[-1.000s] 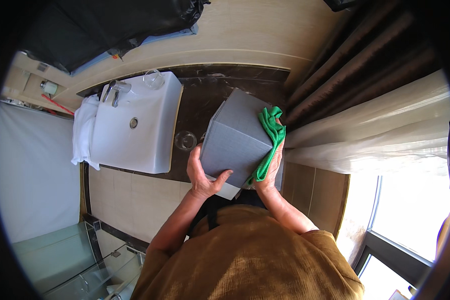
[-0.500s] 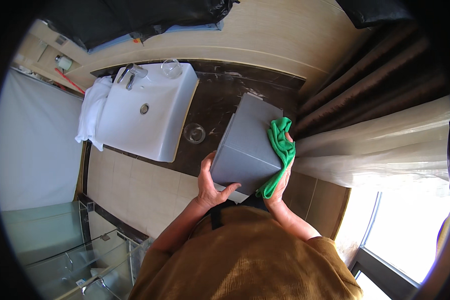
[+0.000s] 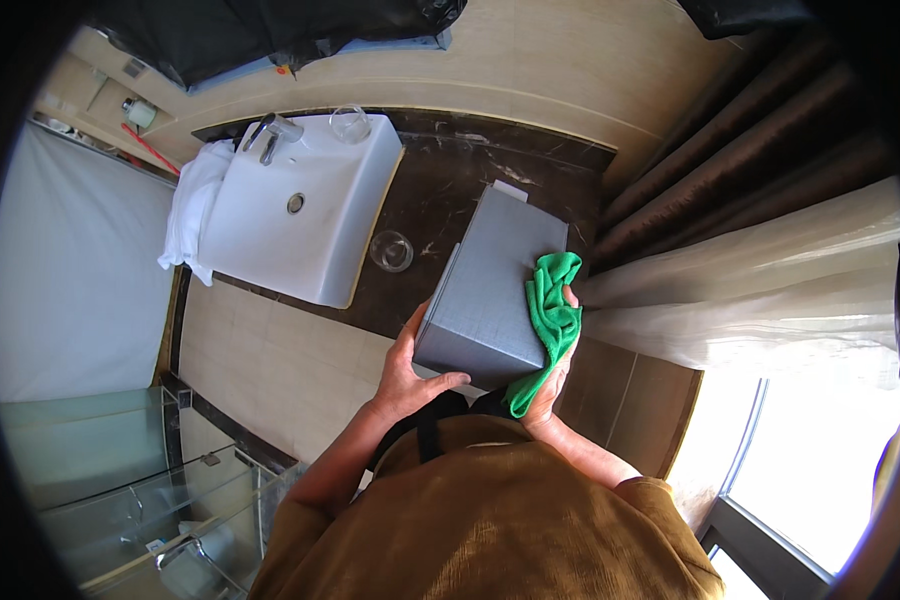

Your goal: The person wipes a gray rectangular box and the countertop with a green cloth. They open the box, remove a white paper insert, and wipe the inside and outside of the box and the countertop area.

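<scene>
A grey box (image 3: 490, 300) is in front of me, its far end over the dark counter and its near end close to my body. My left hand (image 3: 406, 388) grips the near left edge, thumb along the front face and the other fingers partly hidden behind the side. Against the box's right side, my right hand (image 3: 546, 398) holds a bunched green cloth (image 3: 552, 310). The cloth hangs down past the near right corner and covers much of that hand. A small white piece (image 3: 510, 190) sticks out at the box's far end.
Left on the dark marble counter (image 3: 440, 210) stands a white washbasin (image 3: 270, 240) with a chrome tap (image 3: 275, 130). A glass (image 3: 350, 124) is on its rim, another glass (image 3: 391, 250) beside it. White towels (image 3: 192, 215) drape its left side. Curtains (image 3: 730, 270) hang at right.
The near end of the box has dipped and come slightly toward me, both hands moving with it. More of the white piece shows at the far end. The cloth hangs slightly lower.
</scene>
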Available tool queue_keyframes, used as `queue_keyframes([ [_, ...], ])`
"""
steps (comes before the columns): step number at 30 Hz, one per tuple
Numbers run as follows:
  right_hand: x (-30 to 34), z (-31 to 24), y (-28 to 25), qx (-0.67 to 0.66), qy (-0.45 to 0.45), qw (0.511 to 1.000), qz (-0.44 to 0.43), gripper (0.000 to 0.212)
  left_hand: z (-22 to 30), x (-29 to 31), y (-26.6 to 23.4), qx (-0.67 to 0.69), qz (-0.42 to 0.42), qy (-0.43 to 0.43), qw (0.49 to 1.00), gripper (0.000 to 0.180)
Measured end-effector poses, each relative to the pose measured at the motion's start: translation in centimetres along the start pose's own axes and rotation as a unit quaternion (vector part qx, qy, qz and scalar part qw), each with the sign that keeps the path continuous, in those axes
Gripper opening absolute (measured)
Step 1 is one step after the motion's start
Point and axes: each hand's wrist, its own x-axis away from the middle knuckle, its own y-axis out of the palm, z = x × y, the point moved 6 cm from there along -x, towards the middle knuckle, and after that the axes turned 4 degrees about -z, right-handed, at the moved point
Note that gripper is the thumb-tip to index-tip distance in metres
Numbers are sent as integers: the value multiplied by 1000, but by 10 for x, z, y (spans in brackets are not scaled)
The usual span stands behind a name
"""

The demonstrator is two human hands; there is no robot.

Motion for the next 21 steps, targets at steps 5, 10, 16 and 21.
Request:
queue_keyframes([
  [5,18,2,13,35,-38,999,-9,52,-9,1,-17,-7,-16,-24,1000,103],
  [10,34,19,22,94,-109,990,-1,49,-34,5,-24,-25,-25,31,999,100],
  [16,52,29,24,151,-97,983,35,53,-60,6,-30,-27,-43,57,997,99],
  [21,57,28,27,196,-138,970,34,45,-78,-2,-29,-24,-46,70,996,98],
])
